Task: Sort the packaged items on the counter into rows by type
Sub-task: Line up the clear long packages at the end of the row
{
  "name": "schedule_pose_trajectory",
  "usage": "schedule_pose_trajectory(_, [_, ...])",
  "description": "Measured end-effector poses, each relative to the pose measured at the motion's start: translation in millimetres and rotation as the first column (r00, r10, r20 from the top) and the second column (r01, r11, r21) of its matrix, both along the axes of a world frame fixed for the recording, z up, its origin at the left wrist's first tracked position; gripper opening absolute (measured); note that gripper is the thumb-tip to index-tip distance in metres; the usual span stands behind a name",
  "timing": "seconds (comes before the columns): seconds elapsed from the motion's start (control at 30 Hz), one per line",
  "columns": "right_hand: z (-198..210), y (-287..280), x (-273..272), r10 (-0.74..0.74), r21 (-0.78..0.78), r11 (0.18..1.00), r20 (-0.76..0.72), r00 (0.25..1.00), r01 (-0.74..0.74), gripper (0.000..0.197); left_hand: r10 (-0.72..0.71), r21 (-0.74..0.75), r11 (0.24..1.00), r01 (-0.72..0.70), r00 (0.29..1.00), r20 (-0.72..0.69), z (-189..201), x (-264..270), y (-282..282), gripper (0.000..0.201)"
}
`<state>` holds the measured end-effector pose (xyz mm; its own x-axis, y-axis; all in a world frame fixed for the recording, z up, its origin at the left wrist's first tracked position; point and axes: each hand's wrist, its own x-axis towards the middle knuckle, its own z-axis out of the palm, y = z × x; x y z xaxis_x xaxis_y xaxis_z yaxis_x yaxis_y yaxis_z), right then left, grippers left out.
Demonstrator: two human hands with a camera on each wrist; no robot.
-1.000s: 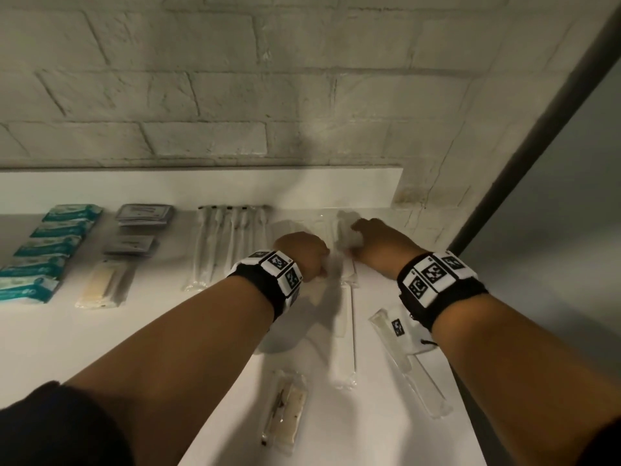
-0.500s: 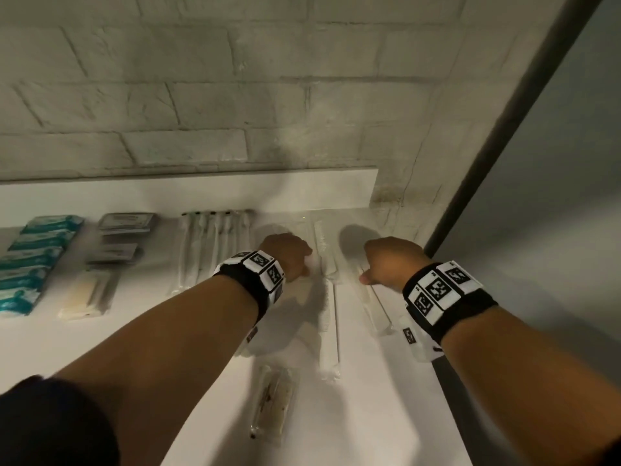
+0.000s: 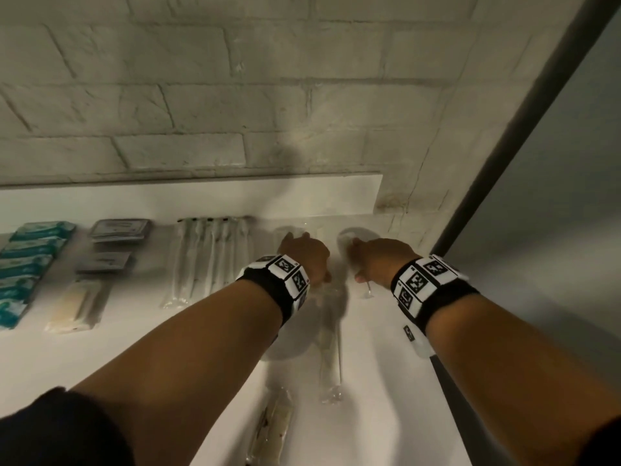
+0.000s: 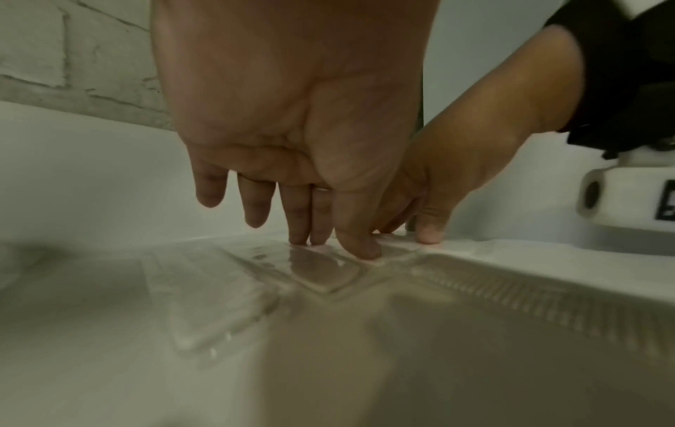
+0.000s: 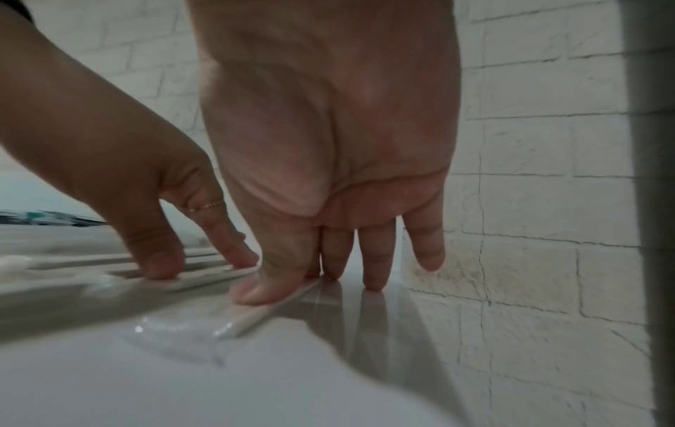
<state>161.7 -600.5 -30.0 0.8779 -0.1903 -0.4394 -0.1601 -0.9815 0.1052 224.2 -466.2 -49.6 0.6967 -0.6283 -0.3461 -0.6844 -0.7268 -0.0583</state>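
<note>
My left hand lies at the back of the white counter, its straight fingers and thumb pressing on a long clear packet. Just to its right, my right hand presses its thumb on another long clear packet, whose near end sticks out below the hand. The right fingers are straight and touch the counter by the brick wall. Sorted rows lie to the left: teal packets, grey packets and long toothbrush-like packets.
A long clear packet lies behind my left wrist and a beige packet near the front edge. Another beige packet ends the grey row. A clear packet shows under my right wrist. The counter's right edge is close.
My right hand has slid a clear packet to the right, away from the one under my left hand. The left hand has stayed pressing at about the same spot.
</note>
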Motion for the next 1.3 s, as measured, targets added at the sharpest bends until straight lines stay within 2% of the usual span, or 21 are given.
schedule_pose_trajectory(0.13, [-0.2,7.7,20.9,-0.082,0.087,0.993,-0.015,0.996,0.083,0.045,0.015,-0.015,1.0,-0.015,1.0,0.016,1.4,0.5,-0.5,0.05])
schedule_pose_trajectory(0.23, [1.1,11.0,22.0,-0.075,0.076,0.994,-0.028,0.997,0.077,0.05,0.042,-0.055,0.998,-0.042,0.999,0.007,-0.3,-1.6,0.2,0.048])
schedule_pose_trajectory(0.3, [0.6,7.7,14.9,-0.096,0.175,0.981,0.025,0.995,0.09,0.057,0.044,-0.067,0.997,-0.044,0.999,0.004,1.5,-2.7,1.8,0.047])
schedule_pose_trajectory(0.37, [1.0,6.5,6.0,-0.17,0.311,0.943,0.149,0.974,0.116,0.062,0.045,-0.071,0.996,-0.045,0.999,-0.009,3.5,-3.4,3.8,0.05])
schedule_pose_trajectory(0.43, [5.1,14.6,-7.0,-0.251,0.317,0.934,0.264,0.931,0.162,0.055,0.048,-0.078,0.996,-0.05,0.999,-0.02,4.2,-3.3,5.4,0.051])
schedule_pose_trajectory(0.47, [7.3,21.3,-14.7,-0.237,0.269,0.948,0.247,0.939,0.169,0.052,0.048,-0.079,0.996,-0.05,0.999,-0.018,5.0,-3.2,5.5,0.05])
schedule_pose_trajectory(0.53, [8.8,38.8,-33.4,-0.131,0.22,0.969,0.081,0.988,0.111,0.047,0.042,-0.072,0.996,-0.043,0.999,-0.011,5.9,-3.0,4.9,0.046])
schedule_pose_trajectory(0.6, [7.6,60.1,-50.5,-0.041,0.195,0.979,-0.057,0.998,0.051,0.046,0.04,-0.057,0.998,-0.041,0.999,-0.015,7.9,-3.6,4.3,0.049])
schedule_pose_trajectory(0.7, [1.4,69.9,-54.9,-0.068,0.141,0.986,-0.138,0.988,0.087,0.047,0.055,-0.04,0.998,-0.056,0.998,-0.041,11.2,-4.8,5.7,0.056])
schedule_pose_trajectory(0.8, [4.3,64.0,-59.9,-0.148,0.2,0.964,-0.14,0.979,0.174,0.032,0.055,-0.039,0.998,-0.057,0.997,-0.051,14.3,-7.1,7.0,0.059])
schedule_pose_trajectory(0.93, [3.1,53.5,-68.9,-0.169,0.294,0.934,-0.13,0.977,0.201,0.038,0.056,-0.055,0.997,-0.059,0.997,-0.055,17.0,-9.0,7.5,0.06])
schedule_pose_trajectory(1.03, [13.8,33.1,-62.4,-0.31,0.423,0.835,-0.166,0.936,0.351,0.033,0.067,-0.086,0.994,-0.072,0.996,-0.067,16.1,-9.5,10.1,0.058])
schedule_pose_trajectory(1.1, [24.6,12.9,-52.6,-0.397,0.483,0.785,-0.088,0.913,0.388,0.031,0.09,-0.111,0.989,-0.099,0.992,-0.086,15.7,-8.5,10.4,0.06])
schedule_pose_trajectory(1.17, [30.1,-6.1,-43.1,-0.476,0.53,0.759,0.055,0.878,0.379,0.036,0.116,-0.14,0.982,-0.127,0.989,-0.09,13.9,-7.0,9.3,0.064])
schedule_pose_trajectory(1.23, [24.5,-20.0,-35.9,-0.431,0.456,0.834,0.185,0.883,0.312,0.048,0.138,-0.174,0.973,-0.154,0.985,-0.1,11.3,-6.2,8.3,0.065])
schedule_pose_trajectory(1.3, [16.8,-26.6,-35.1,-0.252,0.291,0.936,0.157,0.955,0.2,0.043,0.156,-0.196,0.964,-0.18,0.979,-0.134,10.1,-4.3,7.2,0.065])
